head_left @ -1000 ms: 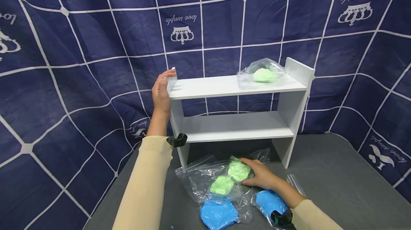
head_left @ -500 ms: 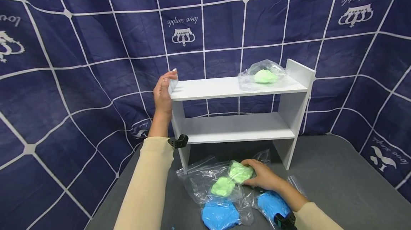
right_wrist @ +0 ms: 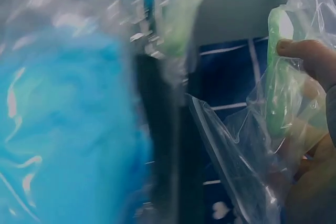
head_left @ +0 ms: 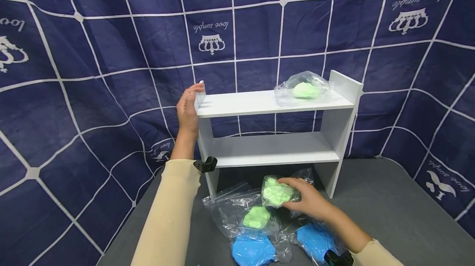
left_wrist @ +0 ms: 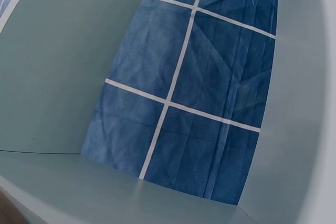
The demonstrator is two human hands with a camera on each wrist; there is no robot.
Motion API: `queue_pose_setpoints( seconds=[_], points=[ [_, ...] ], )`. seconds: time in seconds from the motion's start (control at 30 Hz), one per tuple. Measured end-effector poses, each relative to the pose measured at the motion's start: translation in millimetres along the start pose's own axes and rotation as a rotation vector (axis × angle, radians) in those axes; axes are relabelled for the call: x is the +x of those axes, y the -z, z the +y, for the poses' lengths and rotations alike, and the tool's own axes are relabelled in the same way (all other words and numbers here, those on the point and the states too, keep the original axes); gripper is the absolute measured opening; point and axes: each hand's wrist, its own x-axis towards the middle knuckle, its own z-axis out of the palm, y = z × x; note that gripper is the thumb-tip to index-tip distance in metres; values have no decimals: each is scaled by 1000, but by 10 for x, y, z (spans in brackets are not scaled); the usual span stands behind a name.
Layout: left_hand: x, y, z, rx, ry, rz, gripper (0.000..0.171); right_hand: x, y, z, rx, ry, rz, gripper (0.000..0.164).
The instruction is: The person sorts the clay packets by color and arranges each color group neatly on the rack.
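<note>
My left hand [head_left: 188, 108] grips the top of the left side panel of a white two-tier shelf [head_left: 274, 149], fingertips over its edge. My right hand [head_left: 309, 198] pinches a clear plastic bag with a light green clay-like lump [head_left: 275, 194], low in front of the shelf's bottom opening. In the right wrist view, the thumb presses on the bagged green lump [right_wrist: 276, 100], and loose film hangs below it. Another green lump in a zip bag [head_left: 257, 217] lies just below on the table. The left wrist view shows the shelf's inner boards [left_wrist: 47, 72].
Two bagged blue lumps, one at left [head_left: 253, 250] and one at right [head_left: 316, 241], lie at the front. On the top board sits a bagged green lump [head_left: 306, 90]. A dark blue checked cloth [head_left: 256, 31] hangs behind; the table [head_left: 389, 216] is dark grey.
My right hand has closed on the bagged green lump and raised it slightly, off the other green bag. The left hand keeps its place on the shelf.
</note>
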Motion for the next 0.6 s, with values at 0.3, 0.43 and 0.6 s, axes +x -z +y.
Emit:
queue_pose_setpoints(
  seconds=[0.3, 0.43, 0.6],
  points=[
    [6, 40, -24, 16, -8, 14, 43, -22, 208, -335, -93, 189, 129, 67],
    [-5, 37, -8, 9, 5, 7, 42, -49, 294, -499, -164, 286, 202, 69],
    [-2, 20, 6, -9, 11, -14, 41, -91, 453, -749, -164, 296, 259, 71]
  ],
)
